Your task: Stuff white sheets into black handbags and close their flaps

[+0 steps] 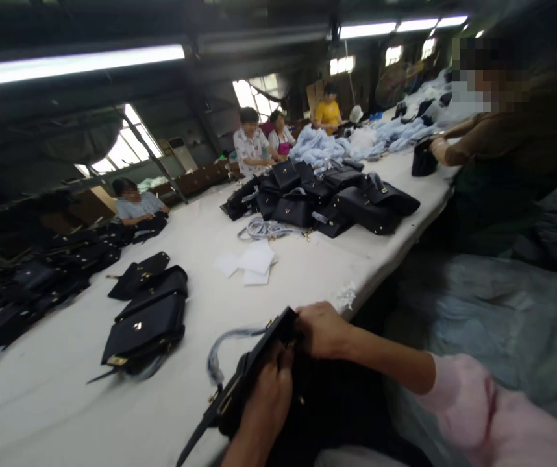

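A black handbag (254,373) with gold fittings rests at the near edge of the long white table (308,272). My left hand (267,392) is closed around its lower side, fingers curled into the bag. My right hand (321,329) grips the bag's upper corner, fingers folded over the edge. A plastic-wrapped strap (220,350) curls out from the bag onto the table.
Two black bags (147,318) lie to the left. White paper sheets (254,263) sit mid-table, with a pile of black bags (327,198) beyond. More bags (30,279) heap at far left. A co-worker (512,130) stands at right; other people sit across.
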### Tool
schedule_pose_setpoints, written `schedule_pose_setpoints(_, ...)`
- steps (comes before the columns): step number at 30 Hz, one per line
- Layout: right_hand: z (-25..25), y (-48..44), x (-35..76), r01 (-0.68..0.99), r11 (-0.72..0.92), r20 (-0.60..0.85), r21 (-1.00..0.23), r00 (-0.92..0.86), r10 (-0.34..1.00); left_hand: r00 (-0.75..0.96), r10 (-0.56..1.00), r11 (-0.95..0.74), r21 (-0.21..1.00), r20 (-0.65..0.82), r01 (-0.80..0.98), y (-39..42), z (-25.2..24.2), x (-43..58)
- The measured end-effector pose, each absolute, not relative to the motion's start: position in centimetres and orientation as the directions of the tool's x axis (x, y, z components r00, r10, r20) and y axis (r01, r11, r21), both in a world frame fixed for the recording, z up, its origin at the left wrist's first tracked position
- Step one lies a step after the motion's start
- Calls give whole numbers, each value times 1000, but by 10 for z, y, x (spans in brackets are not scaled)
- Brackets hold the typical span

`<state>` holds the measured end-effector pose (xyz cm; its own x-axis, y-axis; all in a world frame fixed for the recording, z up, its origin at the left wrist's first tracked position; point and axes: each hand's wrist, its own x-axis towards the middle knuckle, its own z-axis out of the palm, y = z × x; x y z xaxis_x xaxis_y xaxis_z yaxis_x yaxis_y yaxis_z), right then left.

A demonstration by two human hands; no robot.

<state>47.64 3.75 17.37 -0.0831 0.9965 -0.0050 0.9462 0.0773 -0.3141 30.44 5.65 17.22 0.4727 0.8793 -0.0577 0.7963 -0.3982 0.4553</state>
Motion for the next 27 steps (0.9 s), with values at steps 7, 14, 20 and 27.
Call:
schedule_pose_setpoints(7,187,45,503,966,-25,68,-256,43,997,441,897,-426,278,6,861,51,187,299)
schedule_pose_setpoints(14,182,49,513,952,-164,41,-258,180,983,490,861,-509,207,140,836,51,171,291)
schedule_pose_setpoints(20,172,52,530,929,-201,3,-312,213,977,548,788,-603,172,280,779,57,174,285)
schedule_pose_setpoints(27,147,65,559,860,-318,-74,-399,315,946,477,811,-581,376,338,722,78,166,262)
